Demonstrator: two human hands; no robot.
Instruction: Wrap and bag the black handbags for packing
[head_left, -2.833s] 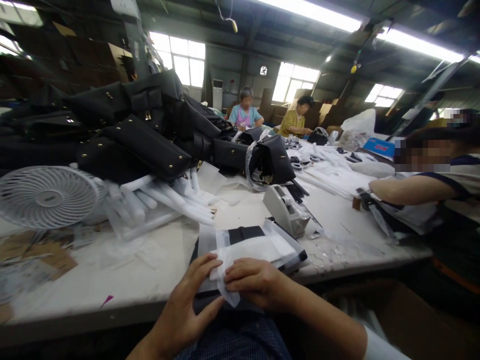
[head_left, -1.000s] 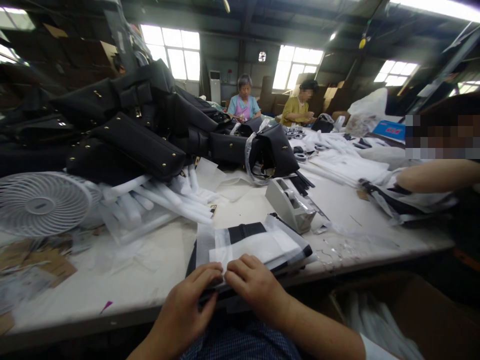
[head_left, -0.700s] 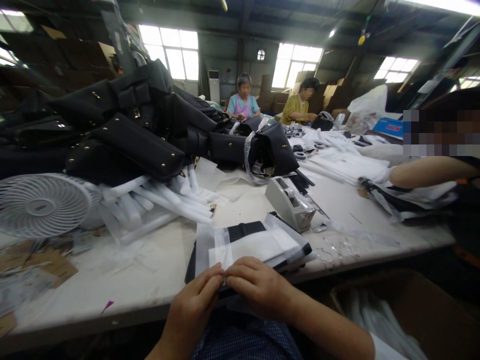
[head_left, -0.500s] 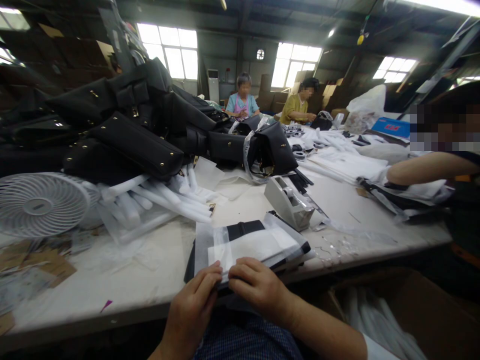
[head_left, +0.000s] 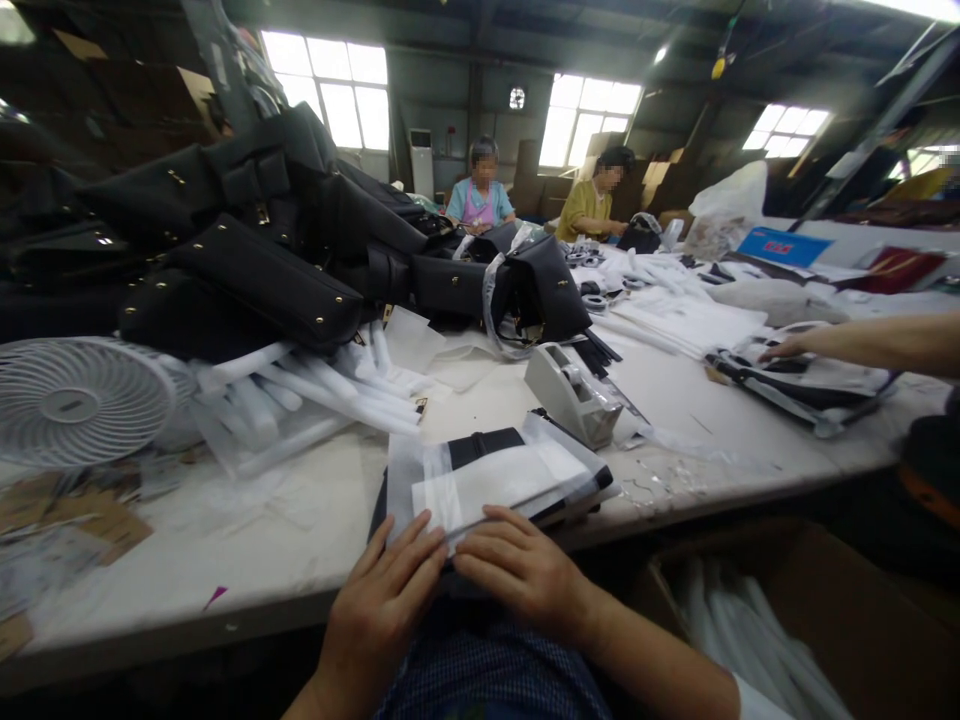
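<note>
A flat black bag point(head_left: 487, 440) lies at the near edge of the table, partly covered by white wrapping sheet point(head_left: 502, 484) with a strip of clear tape point(head_left: 441, 475) across its left part. My left hand point(head_left: 386, 600) rests on the bag's near left corner, fingers stretched and slightly spread over the sheet. Beside it, my right hand point(head_left: 521, 570) lies on the near edge of the sheet with its fingers extended; its thumb is hidden. Just behind the bag stands a grey tape dispenser point(head_left: 574, 395).
Black handbags point(head_left: 255, 280) are heaped at the back left, above white foam rolls point(head_left: 300, 400). A white fan point(head_left: 82, 400) stands at far left. At right, a co-worker's hand point(head_left: 787, 346) touches another wrapped black bag. An open carton point(head_left: 825, 590) sits below the table.
My left fingers have uncurled and spread over the sheet, and my right fingers have straightened. The co-worker at right has leaned back, leaving only an arm reaching in.
</note>
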